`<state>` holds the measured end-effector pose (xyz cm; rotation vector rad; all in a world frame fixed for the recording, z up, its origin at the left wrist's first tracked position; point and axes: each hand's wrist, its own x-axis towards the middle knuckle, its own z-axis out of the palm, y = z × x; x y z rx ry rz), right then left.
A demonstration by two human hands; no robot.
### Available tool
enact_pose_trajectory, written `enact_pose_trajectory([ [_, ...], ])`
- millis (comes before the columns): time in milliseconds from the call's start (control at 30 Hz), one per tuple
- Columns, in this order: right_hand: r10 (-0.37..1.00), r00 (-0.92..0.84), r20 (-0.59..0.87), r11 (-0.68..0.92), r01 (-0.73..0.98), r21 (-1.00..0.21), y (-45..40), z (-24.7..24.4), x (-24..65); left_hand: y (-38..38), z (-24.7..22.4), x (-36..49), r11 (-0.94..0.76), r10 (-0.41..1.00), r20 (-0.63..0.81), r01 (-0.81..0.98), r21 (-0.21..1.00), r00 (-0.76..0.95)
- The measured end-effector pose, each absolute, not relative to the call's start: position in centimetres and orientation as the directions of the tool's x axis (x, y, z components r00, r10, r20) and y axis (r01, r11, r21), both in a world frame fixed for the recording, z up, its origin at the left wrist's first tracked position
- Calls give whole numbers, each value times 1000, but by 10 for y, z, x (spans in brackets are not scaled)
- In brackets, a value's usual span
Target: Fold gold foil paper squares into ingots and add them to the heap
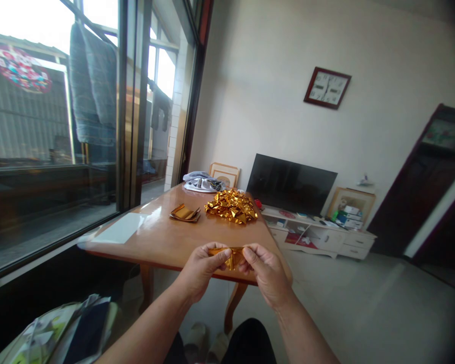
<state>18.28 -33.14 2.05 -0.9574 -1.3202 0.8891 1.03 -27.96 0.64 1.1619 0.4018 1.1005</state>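
Between my two hands a small piece of shiny gold foil paper [232,258] is stretched, partly folded, over the near edge of the wooden table [167,242]. My left hand [207,265] pinches its left end with thumb and fingers. At the other end, my right hand [261,268] pinches it the same way. Farther back on the table lies a heap of folded gold foil pieces [233,206]. To the left of that heap sits a small stack of flat gold paper sheets [185,213].
Folded cloth [202,182] lies at the table's far end. A pale sheet [119,227] rests at its left side, by the window [53,126]. Beyond are a television [291,184] and a low white cabinet [328,237]. Bags [60,331] stand at lower left.
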Motion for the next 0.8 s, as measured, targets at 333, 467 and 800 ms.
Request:
enact_pose_trajectory([
  [333, 904, 91, 417, 403, 139, -905, -334, 23, 180, -282, 8, 12, -30, 849, 286, -499, 866, 445],
  [467, 906, 95, 413, 397, 147, -906, -335, 21, 180, -283, 7, 12, -68, 856, 299, -481, 874, 422],
  [800, 907, 124, 403, 386, 138, -912, -340, 27, 175, -284, 7, 14, -61, 871, 283, -483, 873, 401],
])
